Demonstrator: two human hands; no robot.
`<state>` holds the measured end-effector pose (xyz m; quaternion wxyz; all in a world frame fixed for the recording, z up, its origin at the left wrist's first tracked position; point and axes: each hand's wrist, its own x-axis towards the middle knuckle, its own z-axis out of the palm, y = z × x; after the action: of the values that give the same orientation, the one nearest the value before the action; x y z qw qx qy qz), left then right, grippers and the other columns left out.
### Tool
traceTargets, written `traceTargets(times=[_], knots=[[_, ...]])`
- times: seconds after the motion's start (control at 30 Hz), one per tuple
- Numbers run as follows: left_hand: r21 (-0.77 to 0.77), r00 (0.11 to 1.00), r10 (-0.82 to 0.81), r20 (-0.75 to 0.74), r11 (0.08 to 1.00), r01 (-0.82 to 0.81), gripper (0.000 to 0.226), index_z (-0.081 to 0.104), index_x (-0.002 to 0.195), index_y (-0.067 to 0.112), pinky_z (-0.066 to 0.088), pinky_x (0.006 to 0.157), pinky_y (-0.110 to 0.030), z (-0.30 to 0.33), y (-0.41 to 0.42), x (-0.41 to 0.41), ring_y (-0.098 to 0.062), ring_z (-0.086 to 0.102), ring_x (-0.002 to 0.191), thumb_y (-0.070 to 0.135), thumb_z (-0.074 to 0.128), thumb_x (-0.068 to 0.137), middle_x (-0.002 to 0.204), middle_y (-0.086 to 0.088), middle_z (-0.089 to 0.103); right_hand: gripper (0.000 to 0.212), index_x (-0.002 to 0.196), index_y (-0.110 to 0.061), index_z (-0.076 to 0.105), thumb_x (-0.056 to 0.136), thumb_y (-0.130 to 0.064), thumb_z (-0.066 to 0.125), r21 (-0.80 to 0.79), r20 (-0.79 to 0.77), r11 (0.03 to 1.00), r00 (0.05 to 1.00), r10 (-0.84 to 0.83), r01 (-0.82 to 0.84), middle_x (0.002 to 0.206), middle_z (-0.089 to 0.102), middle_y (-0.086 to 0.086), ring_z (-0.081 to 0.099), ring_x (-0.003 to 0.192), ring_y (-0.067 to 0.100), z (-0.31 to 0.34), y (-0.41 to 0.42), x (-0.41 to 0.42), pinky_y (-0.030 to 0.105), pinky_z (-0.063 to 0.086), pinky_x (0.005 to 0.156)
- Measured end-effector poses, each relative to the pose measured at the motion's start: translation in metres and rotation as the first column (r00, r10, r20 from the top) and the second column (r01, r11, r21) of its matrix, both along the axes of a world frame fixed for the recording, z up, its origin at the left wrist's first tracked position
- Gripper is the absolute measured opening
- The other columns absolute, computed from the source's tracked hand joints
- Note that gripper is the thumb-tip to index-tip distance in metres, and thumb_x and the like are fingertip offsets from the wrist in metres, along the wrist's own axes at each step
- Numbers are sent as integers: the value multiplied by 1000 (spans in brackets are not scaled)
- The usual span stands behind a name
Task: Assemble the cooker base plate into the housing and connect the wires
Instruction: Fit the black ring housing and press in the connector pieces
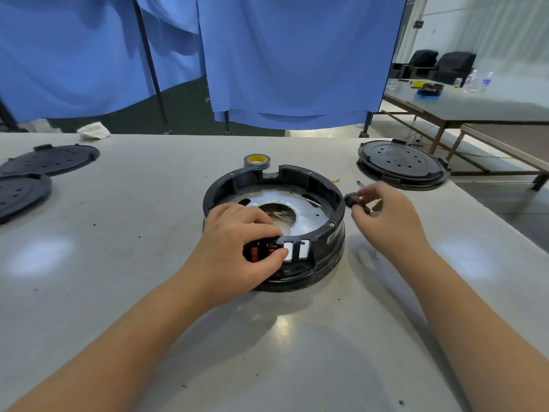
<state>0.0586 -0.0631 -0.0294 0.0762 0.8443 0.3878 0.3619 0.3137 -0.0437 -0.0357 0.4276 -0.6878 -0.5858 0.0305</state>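
Black round housing (332, 230), left hand (237, 242) pinching switch block (261, 251), right hand (386, 215) pinching black connector (355, 200)

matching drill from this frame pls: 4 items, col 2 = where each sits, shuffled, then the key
Items
1. tape roll
2. stacked black covers
3. white rag
4. metal base plate

Places
A. far left edge of the table
B. inside the black housing
C. just behind the housing
D. right side of the table, beyond the right hand

Pairs: 1-C, 2-D, 3-A, 4-B
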Motion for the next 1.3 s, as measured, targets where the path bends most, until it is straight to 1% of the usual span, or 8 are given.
traceTargets(times=[0.13, 0.27, 0.33, 0.43, 0.5, 0.6, 0.77, 1.3], knots=[[-4, 1000, -10, -21, 1000, 10, 18, 75, 85, 24, 29, 102, -28, 2, 0, -1, -6, 56, 88, 37, 67, 76, 89, 15, 65, 25, 103, -30, 67, 88, -11, 62, 189, -449, 957, 848, 282, -218, 85, 62, -11, 56, 62, 9, 26, -18, -16, 17, 48, 56], [-18, 999, -19, -30, 1000, 18, 20, 74, 88, 23, 30, 103, -31, 2, 1, -3, -4, 55, 87, 38, 68, 76, 89, 14, 66, 21, 93, -26, 72, 88, -8, 63, 246, -533, 872, 693, 486, -423, 87, 64, -6, 65, 66, 11, 39, -32, -33, 23, 54, 72], [-25, 999, -16, -29, 1000, 16, 21, 74, 89, 23, 31, 104, -33, 2, 1, -3, -4, 55, 87, 38, 68, 76, 90, 14, 66, 18, 92, -26, 73, 82, -12, 67, 232, -511, 830, 663, 548, -507, 85, 67, -3, 64, 66, 14, 42, -38, -40, 27, 54, 73], [-35, 999, -22, -29, 999, 21, 19, 74, 90, 23, 31, 105, -34, 4, 0, -3, -7, 59, 89, 33, 66, 76, 91, 14, 67, 19, 93, -31, 74, 78, -21, 69, 149, -366, 794, 713, 597, -589, 81, 69, -6, 62, 73, 24, 42, -47, -50, 29, 52, 73], [-48, 999, -38, -24, 998, 37, 20, 74, 92, 23, 29, 104, -31, 5, 0, -4, -6, 59, 92, 29, 64, 75, 92, 13, 67, 18, 93, -32, 72, 78, -23, 69, 74, -205, 768, 744, 636, -637, 84, 68, -13, 61, 75, 10, 40, -51, -58, 20, 48, 73], [-80, 997, -76, 10, 994, 76, 25, 73, 94, 24, 25, 102, -22, 8, 0, -5, 0, 55, 97, 29, 62, 72, 95, 16, 66, 18, 92, -31, 68, 78, -21, 69, 20, -61, 745, 743, 667, -667, 86, 66, -16, 60, 84, 8, 36, -55, -67, 12, 43, 76], [-123, 993, -116, 2, 986, 116, 29, 72, 98, 27, 22, 103, -18, 12, -1, -8, 8, 48, 105, 32, 61, 72, 99, 17, 66, 22, 97, -30, 68, 78, -21, 69, 14, -22, 732, 731, 682, -682, 89, 65, -15, 59, 92, 7, 36, -59, -67, 11, 42, 80], [-151, 989, -142, -41, 979, 134, 41, 71, 100, 34, 22, 103, -20, 14, -2, -11, 7, 49, 106, 50, 52, 68, 100, 18, 66, 25, 96, -28, 70, 73, -24, 80, -163, 95, 735, 731, 675, -658, 94, 58, -9, 50, 101, 8, 36, -56, -63, 26, 41, 88]])
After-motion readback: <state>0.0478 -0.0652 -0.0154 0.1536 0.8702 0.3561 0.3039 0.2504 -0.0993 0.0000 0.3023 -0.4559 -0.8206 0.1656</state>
